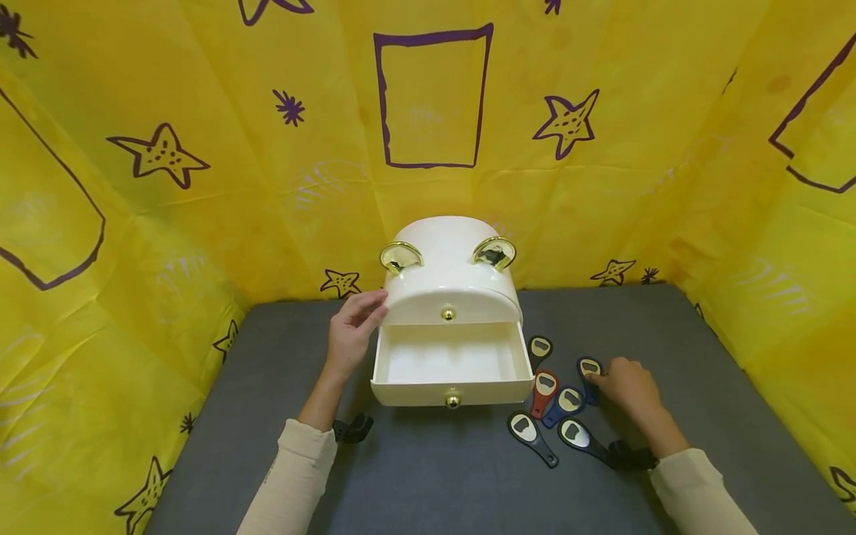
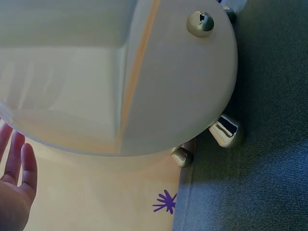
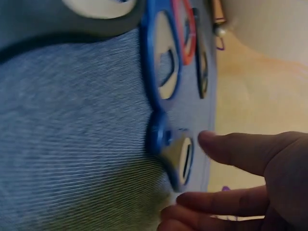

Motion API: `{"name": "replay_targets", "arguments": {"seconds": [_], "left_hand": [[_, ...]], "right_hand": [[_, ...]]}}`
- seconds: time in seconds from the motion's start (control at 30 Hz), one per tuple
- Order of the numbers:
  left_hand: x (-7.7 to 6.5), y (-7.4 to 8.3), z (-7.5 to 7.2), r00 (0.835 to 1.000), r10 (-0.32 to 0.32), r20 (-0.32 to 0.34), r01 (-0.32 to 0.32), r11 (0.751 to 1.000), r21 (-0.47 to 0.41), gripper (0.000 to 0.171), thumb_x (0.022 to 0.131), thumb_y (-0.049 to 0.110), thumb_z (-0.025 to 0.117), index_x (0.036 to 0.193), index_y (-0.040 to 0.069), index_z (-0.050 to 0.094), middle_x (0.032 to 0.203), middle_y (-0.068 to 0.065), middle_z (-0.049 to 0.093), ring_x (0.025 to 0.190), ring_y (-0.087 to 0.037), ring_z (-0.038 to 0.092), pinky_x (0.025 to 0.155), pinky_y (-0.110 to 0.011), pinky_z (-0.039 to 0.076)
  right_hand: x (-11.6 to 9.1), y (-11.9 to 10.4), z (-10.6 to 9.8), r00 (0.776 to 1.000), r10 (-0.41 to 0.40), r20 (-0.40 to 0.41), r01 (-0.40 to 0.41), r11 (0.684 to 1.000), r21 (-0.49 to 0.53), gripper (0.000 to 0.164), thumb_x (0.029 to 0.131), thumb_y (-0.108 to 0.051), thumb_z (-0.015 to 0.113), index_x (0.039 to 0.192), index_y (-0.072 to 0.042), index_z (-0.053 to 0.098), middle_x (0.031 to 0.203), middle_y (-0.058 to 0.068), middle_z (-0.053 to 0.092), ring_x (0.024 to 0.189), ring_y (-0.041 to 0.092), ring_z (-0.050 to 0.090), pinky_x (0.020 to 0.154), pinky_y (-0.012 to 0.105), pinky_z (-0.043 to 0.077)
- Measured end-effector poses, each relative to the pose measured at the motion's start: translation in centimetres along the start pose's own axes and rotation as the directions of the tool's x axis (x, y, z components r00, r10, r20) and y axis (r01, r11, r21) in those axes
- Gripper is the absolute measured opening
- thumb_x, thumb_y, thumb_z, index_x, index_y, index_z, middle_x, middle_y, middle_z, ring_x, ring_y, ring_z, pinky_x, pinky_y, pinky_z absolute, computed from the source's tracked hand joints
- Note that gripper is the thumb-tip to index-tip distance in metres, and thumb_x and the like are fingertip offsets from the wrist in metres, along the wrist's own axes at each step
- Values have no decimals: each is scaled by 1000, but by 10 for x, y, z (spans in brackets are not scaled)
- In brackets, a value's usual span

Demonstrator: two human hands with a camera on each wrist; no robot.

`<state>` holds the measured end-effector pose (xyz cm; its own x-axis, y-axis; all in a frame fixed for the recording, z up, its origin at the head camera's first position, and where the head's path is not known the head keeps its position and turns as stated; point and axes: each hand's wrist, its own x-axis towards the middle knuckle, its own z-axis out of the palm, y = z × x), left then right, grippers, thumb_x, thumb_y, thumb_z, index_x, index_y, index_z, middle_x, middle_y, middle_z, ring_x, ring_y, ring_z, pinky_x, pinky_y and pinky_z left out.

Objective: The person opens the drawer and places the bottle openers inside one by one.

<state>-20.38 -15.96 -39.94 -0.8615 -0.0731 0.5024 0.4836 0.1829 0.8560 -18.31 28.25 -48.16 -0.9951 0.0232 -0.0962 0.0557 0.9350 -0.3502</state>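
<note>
A white rounded drawer box (image 1: 448, 260) with gold ear-shaped trims stands on the table, its lower drawer (image 1: 414, 394) pulled out and nothing visible inside. My left hand (image 1: 351, 334) rests at the box's left side, fingers fairly straight; in the left wrist view those fingers (image 2: 28, 168) lie beside the curved wall. At the right, my right hand (image 1: 628, 386) is over a blue bottle opener (image 1: 590, 368). The right wrist view shows thumb and fingers spread on either side of that opener (image 3: 185, 161), apparently with a gap.
Near the drawer's right side lie more bottle openers: a red one (image 1: 545, 386), another blue one (image 1: 568, 401), and several black ones, including a front one (image 1: 524, 427). Yellow cloth walls (image 1: 321, 200) with purple drawings enclose the dark grey table (image 1: 428, 483).
</note>
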Motion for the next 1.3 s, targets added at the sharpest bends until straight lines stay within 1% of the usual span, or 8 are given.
{"name": "replay_targets", "arguments": {"seconds": [0.07, 0.17, 0.43, 0.67, 0.97, 1.07, 1.23, 1.3], "left_hand": [[0, -1, 0, 1000, -1, 4, 1, 1000, -12, 25, 86, -8, 67, 110, -15, 66, 114, -29, 62, 95, 4, 60, 77, -11, 52], [0, -2, 0, 1000, -8, 3, 8, 999, -32, 24, 86, -9, 66, 109, -15, 66, 114, -28, 61, 95, 3, 60, 77, -11, 53], [-1, -2, 0, 1000, -7, 0, 7, 999, -32, 23, 86, -10, 66, 108, -16, 66, 115, -33, 60, 92, 5, 60, 74, -9, 52], [-1, -3, 0, 1000, -24, -2, 24, 1000, -19, 23, 86, -8, 66, 108, -14, 67, 114, -23, 62, 91, 5, 60, 74, -10, 52], [-2, -2, 1, 1000, 1, -3, -1, 1000, -22, 22, 86, -9, 66, 107, -16, 66, 115, -32, 60, 93, 6, 59, 75, -9, 52], [-2, -2, 2, 1000, 6, -8, -6, 1000, -28, 22, 86, -9, 66, 106, -16, 67, 113, -26, 62, 92, 5, 60, 74, -10, 52], [-1, -4, 3, 1000, 21, -21, -22, 998, -62, 20, 86, -11, 65, 105, -17, 67, 108, 0, 64, 82, 3, 61, 70, -11, 52], [-1, -5, 3, 999, 27, -23, -29, 997, -72, 20, 85, -11, 65, 104, -17, 66, 107, 6, 63, 81, 2, 62, 69, -11, 52]], "right_hand": [[-2, 1, 3, 1000, 24, 8, -24, 999, -23, 46, 85, -37, 70, 61, -2, 55, 72, 25, 62, 61, 39, 58, 53, 51, 45], [-3, 0, 5, 999, 51, 19, -50, 998, -35, 46, 84, -38, 70, 67, 3, 59, 80, 31, 64, 64, 43, 60, 55, 53, 47], [-4, -6, 11, 998, 62, -3, -62, 998, -14, 43, 81, -35, 73, 72, 6, 62, 78, 30, 64, 62, 40, 60, 52, 50, 47], [-6, -12, 15, 997, 20, -68, -20, 1000, 0, 34, 79, -23, 73, 70, 8, 63, 78, 34, 64, 65, 48, 61, 55, 56, 48], [-8, -16, 23, 994, -27, -108, 28, 1000, 1, 25, 76, -11, 70, 64, 8, 60, 75, 33, 64, 69, 51, 61, 62, 60, 48], [-8, -18, 23, 992, -36, -119, 37, 999, 8, 21, 75, -8, 68, 62, 6, 58, 73, 31, 63, 69, 51, 61, 63, 60, 48], [-7, -18, 24, 988, -64, -143, 65, 998, 6, 21, 73, -4, 65, 57, 2, 54, 68, 26, 61, 68, 48, 59, 65, 61, 47], [-6, -18, 25, 987, -69, -142, 71, 997, 5, 23, 74, -5, 67, 57, 2, 53, 67, 24, 60, 68, 47, 59, 67, 61, 47]]}}
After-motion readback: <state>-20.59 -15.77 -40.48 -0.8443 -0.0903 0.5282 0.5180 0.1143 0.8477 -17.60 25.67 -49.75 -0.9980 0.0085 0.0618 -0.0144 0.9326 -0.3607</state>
